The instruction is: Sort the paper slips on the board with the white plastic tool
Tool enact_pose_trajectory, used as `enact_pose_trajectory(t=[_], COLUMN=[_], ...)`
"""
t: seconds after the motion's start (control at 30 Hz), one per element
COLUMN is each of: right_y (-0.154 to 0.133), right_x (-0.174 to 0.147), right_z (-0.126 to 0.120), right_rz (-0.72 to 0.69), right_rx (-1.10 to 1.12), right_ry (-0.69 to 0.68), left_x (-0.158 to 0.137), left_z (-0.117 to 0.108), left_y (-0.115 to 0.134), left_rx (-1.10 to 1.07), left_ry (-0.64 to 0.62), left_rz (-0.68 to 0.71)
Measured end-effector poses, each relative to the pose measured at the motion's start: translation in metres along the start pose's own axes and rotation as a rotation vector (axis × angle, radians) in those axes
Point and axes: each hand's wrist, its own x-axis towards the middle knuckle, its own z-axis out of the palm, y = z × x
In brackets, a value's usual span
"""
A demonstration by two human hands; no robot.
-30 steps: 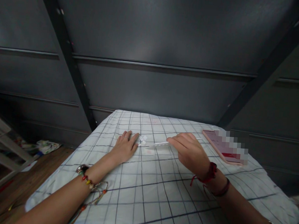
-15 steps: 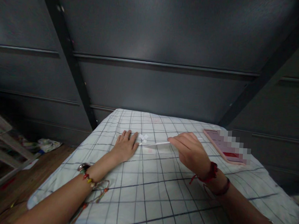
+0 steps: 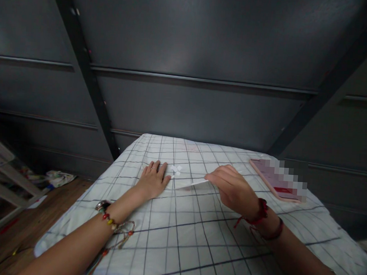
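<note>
My left hand (image 3: pixel 152 181) lies palm down on the checked cloth (image 3: pixel 195 246), fingers apart and holding nothing. Close to its thumb are several small white pieces (image 3: pixel 175 169), perhaps paper. The fingers of my right hand (image 3: pixel 232 186) are pinched on a thin white strip (image 3: pixel 195 183), which slants down to the left toward the cloth. Its material is unclear, and my fingers hide its right end. The strip's left tip is just to the right of my left thumb.
A phone with a pink edge (image 3: pixel 275 182) lies on the cloth right of my right hand, its screen partly pixelated. A dark panelled wall (image 3: pixel 200 109) rises behind the table. At left stand a pale slatted frame (image 3: pixel 1 172) and a crumpled bundle (image 3: pixel 59 178) on the wooden floor.
The left end of the strip has dropped toward me and right, away from the small white pieces. My right hand has shifted slightly with it; my left hand has barely moved.
</note>
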Motion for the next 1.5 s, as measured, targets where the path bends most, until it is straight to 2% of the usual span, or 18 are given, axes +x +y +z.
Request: enact_pose_trajectory(t=[0.13,0.23,0.33,0.53,0.7,0.8,0.9,1.0,1.13,1.37,1.43,1.5], right_y=[-0.001,-0.002,-0.001,0.002,0.0,-0.002,-0.007,-0.014,-0.03,-0.063,-0.067,-0.07], right_x=[0.0,0.001,0.0,-0.005,-0.006,-0.006,-0.008,-0.012,-0.017,-0.02,-0.018,-0.016], right_z=[-0.003,-0.003,-0.007,-0.018,-0.024,-0.035,-0.044,-0.045,-0.045,-0.066,-0.067,-0.066], right_rz=[0.023,0.002,-0.024,0.015,0.011,0.009,0.07,0.129,0.135,0.097,0.119,0.126], right_rx=[-0.009,-0.013,0.029,0.064,0.058,0.002,-0.089,-0.129,-0.122,-0.086,-0.077,-0.051], right_ry=[0.049,0.038,0.017,0.019,0.014,-0.005,-0.056,-0.068,-0.081,-0.062,-0.031,-0.055], left_x=[0.0,0.0,-0.002,-0.013,-0.022,-0.035,-0.057,-0.083,-0.108,-0.129,-0.132,-0.133], left_z=[0.003,0.005,0.006,0.006,0.0,-0.005,-0.006,-0.003,0.0,0.0,0.0,-0.001], left_y=[-0.002,-0.004,-0.004,0.002,0.008,0.011,0.013,0.01,0.0,-0.005,-0.003,-0.002], left_rx=[-0.015,-0.026,-0.023,-0.002,0.042,0.053,0.039,-0.003,-0.03,0.019,0.025,0.029], left_ry=[0.003,0.024,0.065,0.179,0.221,0.224,0.208,0.176,0.167,0.167,0.174,0.179], left_rz=[0.008,0.013,0.028,0.043,0.046,0.055,0.069,0.131,0.166,0.162,0.159,0.161])
